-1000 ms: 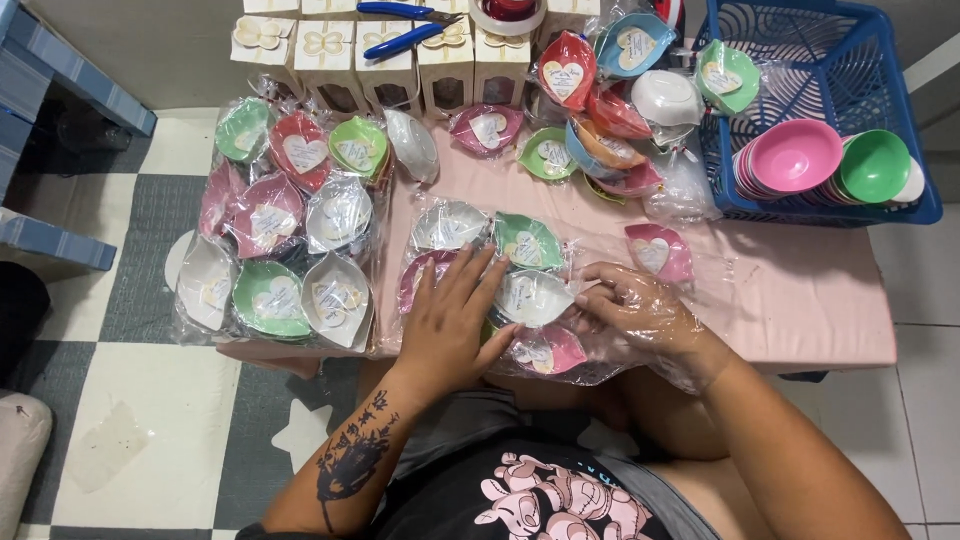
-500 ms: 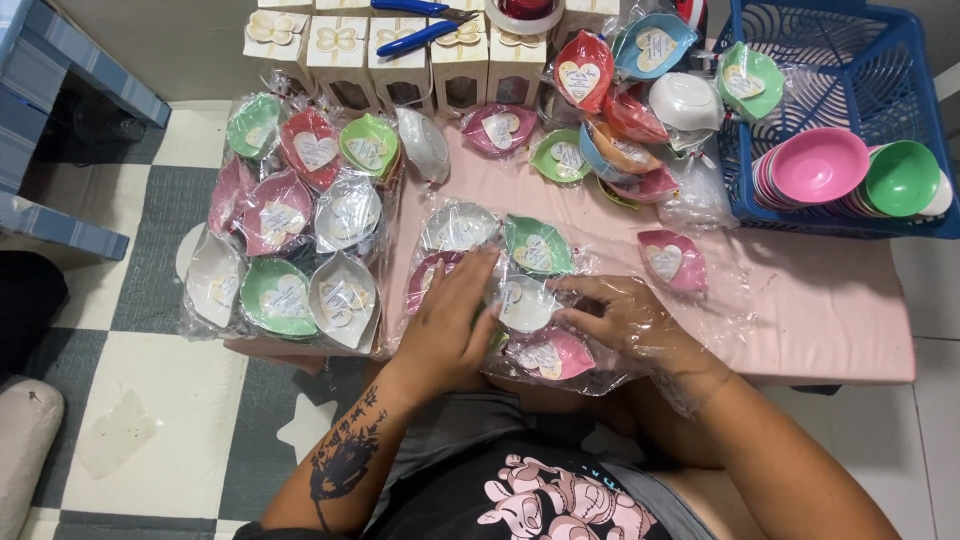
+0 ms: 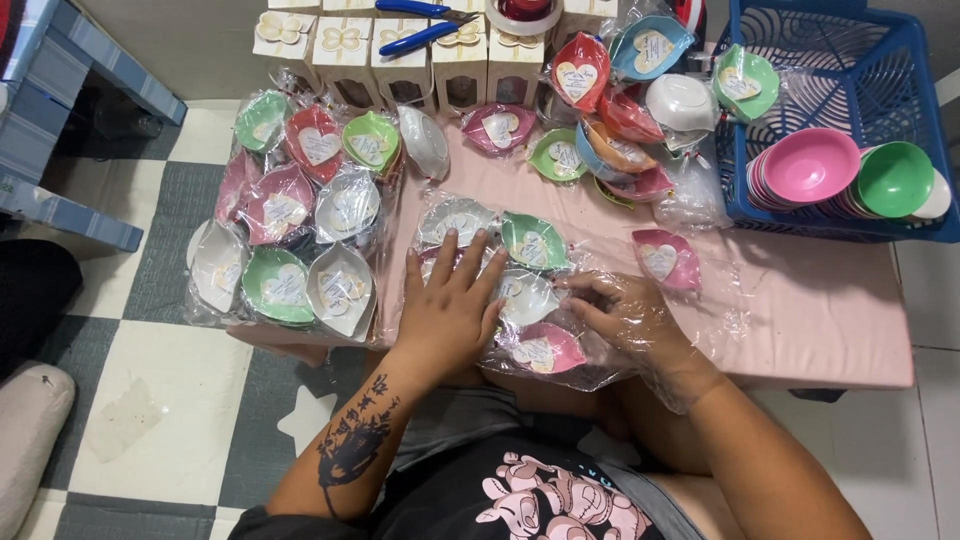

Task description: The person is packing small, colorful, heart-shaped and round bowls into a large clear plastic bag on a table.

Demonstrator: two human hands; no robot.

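- The left hand [image 3: 450, 310] lies flat, fingers spread wide, on top of a clear plastic bag [image 3: 600, 360] of leaf-shaped bowls at the near edge of the pink bench [image 3: 820, 310]; it grips nothing.
- The right hand [image 3: 625, 320] is inside the bag, seen through the film, with its fingers [image 3: 585, 290] curled narrow against the rim of a white leaf-shaped bowl [image 3: 525, 295].
- That white bowl sits in the middle of the bag, between both hands, with a green bowl [image 3: 533, 242] just behind it and a pink bowl [image 3: 545, 350] just in front.
- A single wrapped pink bowl [image 3: 660, 258] lies on the bench just right of the bag.
- To the left, a full bag of bowls [image 3: 295, 235] overhangs the bench edge.
- At the back stand cream gift boxes [image 3: 400, 60] with blue-handled pliers [image 3: 420, 25] on top, and a loose pile of wrapped bowls [image 3: 620, 110] is beside them.
- A blue basket [image 3: 830, 60] at the right holds stacked round bowls, pink [image 3: 810, 165] and green [image 3: 893, 178].
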